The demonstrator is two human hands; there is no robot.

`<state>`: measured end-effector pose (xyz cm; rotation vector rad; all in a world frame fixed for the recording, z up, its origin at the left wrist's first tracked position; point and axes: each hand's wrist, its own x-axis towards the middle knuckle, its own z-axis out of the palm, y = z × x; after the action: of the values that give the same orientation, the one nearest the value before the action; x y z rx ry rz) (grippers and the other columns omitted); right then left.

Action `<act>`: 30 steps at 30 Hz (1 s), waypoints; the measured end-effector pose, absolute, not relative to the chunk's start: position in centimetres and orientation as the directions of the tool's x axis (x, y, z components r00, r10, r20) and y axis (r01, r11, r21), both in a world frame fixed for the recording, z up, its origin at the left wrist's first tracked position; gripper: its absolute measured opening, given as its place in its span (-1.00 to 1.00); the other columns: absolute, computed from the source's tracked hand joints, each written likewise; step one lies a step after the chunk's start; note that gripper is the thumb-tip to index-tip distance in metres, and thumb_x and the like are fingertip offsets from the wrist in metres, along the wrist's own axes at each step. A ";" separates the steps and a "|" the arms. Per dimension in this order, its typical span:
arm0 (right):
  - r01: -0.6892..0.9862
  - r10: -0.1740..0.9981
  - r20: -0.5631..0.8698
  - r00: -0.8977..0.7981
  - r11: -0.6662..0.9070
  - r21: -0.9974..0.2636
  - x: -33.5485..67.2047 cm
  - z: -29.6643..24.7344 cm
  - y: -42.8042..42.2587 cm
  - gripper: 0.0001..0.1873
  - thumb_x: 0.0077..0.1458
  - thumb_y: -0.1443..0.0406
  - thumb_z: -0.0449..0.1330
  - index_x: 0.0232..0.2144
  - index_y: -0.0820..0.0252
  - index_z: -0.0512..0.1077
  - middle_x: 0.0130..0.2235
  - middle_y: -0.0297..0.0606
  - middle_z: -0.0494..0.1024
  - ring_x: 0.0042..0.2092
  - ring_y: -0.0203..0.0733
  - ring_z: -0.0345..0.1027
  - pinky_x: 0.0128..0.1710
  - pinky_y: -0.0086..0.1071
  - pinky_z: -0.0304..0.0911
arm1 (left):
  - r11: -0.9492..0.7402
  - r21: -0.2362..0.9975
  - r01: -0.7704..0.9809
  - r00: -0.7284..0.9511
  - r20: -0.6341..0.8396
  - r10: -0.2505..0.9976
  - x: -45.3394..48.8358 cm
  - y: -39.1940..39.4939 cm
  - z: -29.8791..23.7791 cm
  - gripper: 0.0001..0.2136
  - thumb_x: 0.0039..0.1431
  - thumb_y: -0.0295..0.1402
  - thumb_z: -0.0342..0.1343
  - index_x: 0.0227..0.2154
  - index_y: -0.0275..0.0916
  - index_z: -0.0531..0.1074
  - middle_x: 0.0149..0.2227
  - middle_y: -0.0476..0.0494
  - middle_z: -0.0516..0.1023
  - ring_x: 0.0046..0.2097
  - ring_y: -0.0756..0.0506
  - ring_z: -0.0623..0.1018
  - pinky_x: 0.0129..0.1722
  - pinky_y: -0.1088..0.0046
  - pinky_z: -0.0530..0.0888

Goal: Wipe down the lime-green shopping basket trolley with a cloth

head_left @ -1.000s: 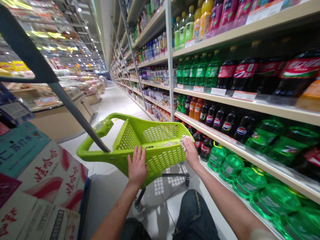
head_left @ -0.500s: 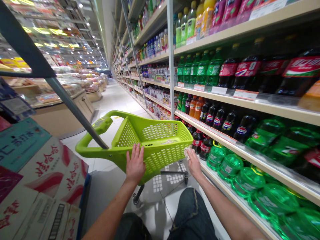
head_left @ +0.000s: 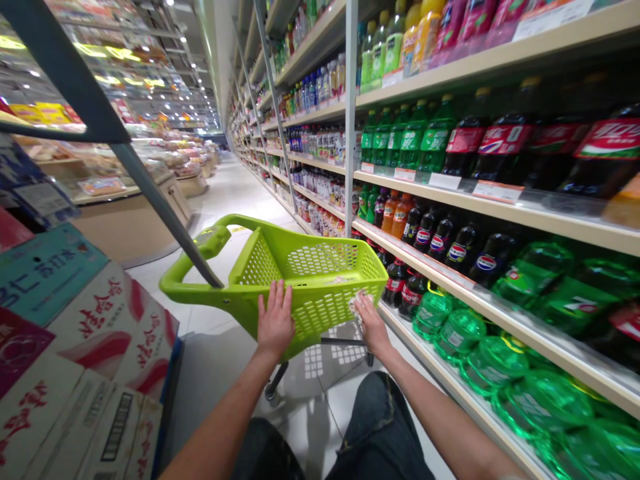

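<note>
I've moved my right hand (head_left: 369, 320) off the front end of the green cart (head_left: 306, 335) and round to its near side, so the crumpled wad (head_left: 355, 304) now seems to work the outer perforated wall. Right grip: fingers bent over the wad, holding it; cloth or tissue, can't tell. Left hand (head_left: 276, 317) stays spread on the near rim, gripping nothing. Cart's dead ahead, beside the shelves (head_left: 550, 217).
</note>
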<state>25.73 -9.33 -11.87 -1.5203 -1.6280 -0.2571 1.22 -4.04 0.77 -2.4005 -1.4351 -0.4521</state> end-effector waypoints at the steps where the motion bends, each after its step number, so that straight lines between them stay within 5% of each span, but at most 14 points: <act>1: 0.890 0.679 0.722 0.130 0.242 -0.387 25.5 -10.3 -9.0 -0.37 -0.09 0.60 -0.15 0.05 0.21 0.24 0.16 -0.15 0.17 0.22 -0.20 -0.11 0.15 -0.11 0.01 | -0.453 -0.097 0.886 0.449 0.417 0.790 1.2 -4.0 0.8 -0.38 -0.09 -0.50 -0.11 0.15 -0.37 0.04 0.24 -0.25 -0.08 0.26 -0.19 -0.11 0.16 0.04 -0.04; 5: 0.907 0.611 0.785 0.100 0.269 -0.325 24.7 -7.0 -7.4 -0.43 -0.02 0.56 -0.15 0.05 0.22 0.24 0.15 -0.13 0.19 0.23 -0.19 -0.14 0.17 -0.10 -0.03 | -0.457 -0.094 0.885 0.452 0.418 0.788 1.2 -4.1 0.8 -0.38 -0.08 -0.50 -0.12 0.15 -0.37 0.03 0.24 -0.23 -0.08 0.26 -0.18 -0.11 0.16 0.04 -0.04; 12: 0.927 0.752 0.657 -0.046 0.277 -0.252 22.8 -13.7 -9.2 -0.43 -0.10 0.62 -0.13 -0.05 0.27 0.35 0.03 -0.07 0.37 0.15 -0.17 0.08 0.05 -0.17 0.19 | -0.479 -0.112 0.871 0.479 0.417 0.773 0.6 -4.3 0.4 -0.36 -0.07 -0.52 -0.14 0.17 -0.36 -0.02 0.24 -0.19 -0.10 0.26 -0.16 -0.12 0.18 0.07 -0.08; 19: 0.889 0.666 0.740 -0.096 0.392 -0.238 19.7 -7.1 -7.0 -0.43 -0.02 0.57 -0.11 0.06 0.23 0.22 0.15 -0.13 0.19 0.23 -0.18 -0.17 0.17 -0.07 -0.04 | -0.494 -0.122 0.861 0.494 0.438 0.752 0.5 -4.2 0.2 -0.37 -0.07 -0.50 -0.13 0.16 -0.37 0.00 0.24 -0.19 -0.09 0.26 -0.16 -0.10 0.18 0.06 -0.07; 26: 0.898 0.698 0.688 -0.198 0.411 -0.159 19.5 -12.2 -8.6 -0.47 -0.02 0.59 -0.13 -0.03 0.22 0.33 0.00 -0.12 0.40 0.14 -0.21 0.11 0.03 -0.22 0.21 | -0.521 -0.141 0.842 0.523 0.455 0.721 -0.8 -5.2 -0.9 -0.44 -0.04 -0.52 -0.16 0.12 -0.34 0.10 0.22 -0.13 -0.02 0.24 -0.12 0.00 0.19 0.10 -0.05; 30: 0.880 0.662 0.721 -0.205 0.446 -0.160 17.9 -8.8 -8.0 -0.46 -0.01 0.58 -0.11 0.02 0.22 0.27 0.09 -0.14 0.29 0.20 -0.19 -0.04 0.10 -0.17 0.12 | -0.514 -0.135 0.847 0.516 0.441 0.734 -1.9 -5.7 -2.0 -0.44 -0.05 -0.54 -0.17 0.11 -0.36 0.12 0.21 -0.15 0.01 0.23 -0.14 0.03 0.17 0.10 -0.01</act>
<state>17.88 -8.01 -8.76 -1.2937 -1.9507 -0.3707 -1.85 -5.74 -2.04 -2.4279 -1.3155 -0.4736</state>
